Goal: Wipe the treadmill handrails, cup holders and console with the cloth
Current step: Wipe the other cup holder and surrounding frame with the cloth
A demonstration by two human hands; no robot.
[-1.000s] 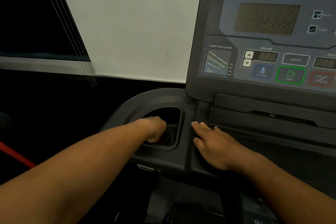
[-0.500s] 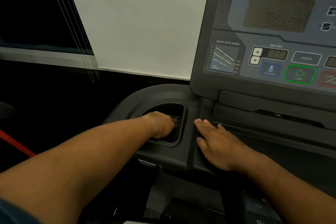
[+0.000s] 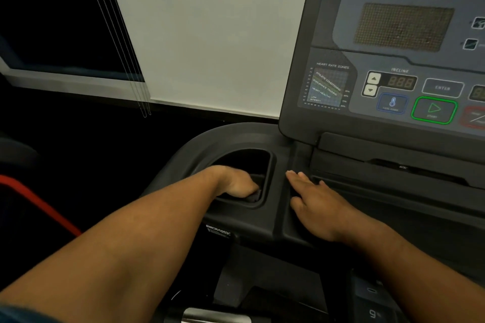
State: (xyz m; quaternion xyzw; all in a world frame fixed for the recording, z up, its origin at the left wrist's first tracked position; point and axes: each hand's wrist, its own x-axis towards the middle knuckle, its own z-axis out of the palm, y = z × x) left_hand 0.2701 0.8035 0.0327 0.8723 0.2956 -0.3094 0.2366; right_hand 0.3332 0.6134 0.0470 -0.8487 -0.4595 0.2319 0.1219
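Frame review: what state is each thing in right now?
left hand: inside the cup holder, fingers curled on the cloth
cloth: dark, bunched under the left hand, mostly hidden
cup holder: occupied by hand and cloth
right hand: flat, fingers straight, resting on the ledge beside the cup holder
console: incline readout shows dim 888

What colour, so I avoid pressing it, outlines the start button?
Green outline on the start button, head view.

Light is dim and soft; the pale wall [image 3: 204, 34] is brightest, console [image 3: 393, 60] lettering blurs, frame edges bow.
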